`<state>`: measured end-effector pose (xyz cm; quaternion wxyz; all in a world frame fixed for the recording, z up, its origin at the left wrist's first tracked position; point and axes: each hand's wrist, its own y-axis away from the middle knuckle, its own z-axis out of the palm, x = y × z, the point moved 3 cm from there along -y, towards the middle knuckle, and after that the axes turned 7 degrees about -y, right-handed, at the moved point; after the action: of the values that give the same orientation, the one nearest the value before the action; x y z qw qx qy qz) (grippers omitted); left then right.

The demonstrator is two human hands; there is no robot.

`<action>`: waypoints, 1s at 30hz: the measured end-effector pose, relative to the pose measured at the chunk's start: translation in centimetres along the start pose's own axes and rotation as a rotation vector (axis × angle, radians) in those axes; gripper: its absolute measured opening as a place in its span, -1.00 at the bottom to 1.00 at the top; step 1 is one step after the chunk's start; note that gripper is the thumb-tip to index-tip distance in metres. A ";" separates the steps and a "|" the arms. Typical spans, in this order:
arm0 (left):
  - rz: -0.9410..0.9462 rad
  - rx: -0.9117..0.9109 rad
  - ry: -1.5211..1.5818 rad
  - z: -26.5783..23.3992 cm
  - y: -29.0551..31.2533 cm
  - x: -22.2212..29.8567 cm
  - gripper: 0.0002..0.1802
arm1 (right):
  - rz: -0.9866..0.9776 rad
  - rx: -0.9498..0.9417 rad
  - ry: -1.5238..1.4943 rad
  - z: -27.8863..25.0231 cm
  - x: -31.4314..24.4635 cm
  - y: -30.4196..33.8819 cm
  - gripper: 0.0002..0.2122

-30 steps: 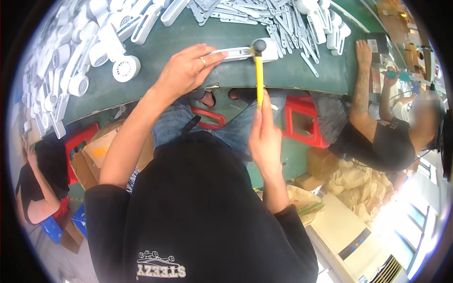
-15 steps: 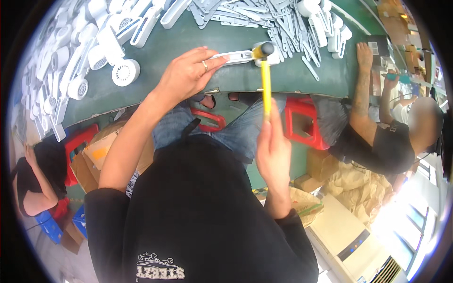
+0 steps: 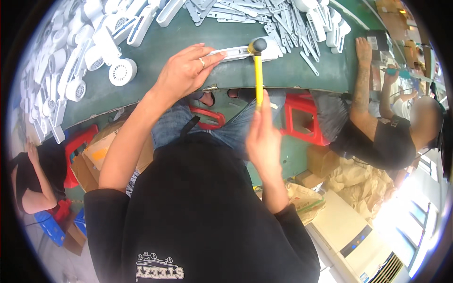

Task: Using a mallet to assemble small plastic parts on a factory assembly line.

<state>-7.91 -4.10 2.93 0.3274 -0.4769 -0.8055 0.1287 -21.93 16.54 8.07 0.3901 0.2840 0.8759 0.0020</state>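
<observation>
My left hand (image 3: 186, 70), wearing a ring, is closed on the near end of a long white plastic housing (image 3: 234, 53) that lies on the green tabletop. Its rounded far end points right. In my right hand (image 3: 264, 137) is a mallet (image 3: 258, 78) with a yellow handle. The mallet's dark round head is over the housing, toward its rounded end; whether the two touch I cannot tell.
White plastic fan-like parts (image 3: 123, 72) pile up at the left of the green table (image 3: 155, 66). Flat grey-white strips (image 3: 283, 28) heap at the back, beside more housings (image 3: 332, 30). A co-worker's arm (image 3: 362, 85) rests at the right edge. Red stools (image 3: 304, 118) and cardboard boxes stand below.
My right hand and the mallet have moved a little left and away from me, the mallet's head staying over the housing. My left hand keeps its hold on the housing.
</observation>
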 end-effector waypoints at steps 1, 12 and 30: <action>-0.014 0.006 0.000 0.1 0.1 -0.2 -0.70 | -0.046 0.008 -0.039 -1.2 -0.6 0.0 -0.47; -0.373 -0.033 0.261 0.9 1.4 -1.1 -0.06 | -0.201 -0.014 -0.114 -1.2 -1.2 1.2 -0.48; -0.159 0.025 0.053 -0.3 0.5 0.0 -0.40 | -0.025 0.598 0.154 -15.6 8.7 -17.7 -0.48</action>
<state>-7.36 -3.84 2.94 0.3635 -0.4103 -0.8304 0.0995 -46.02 9.42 9.01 0.2216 0.3742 0.8682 -0.2389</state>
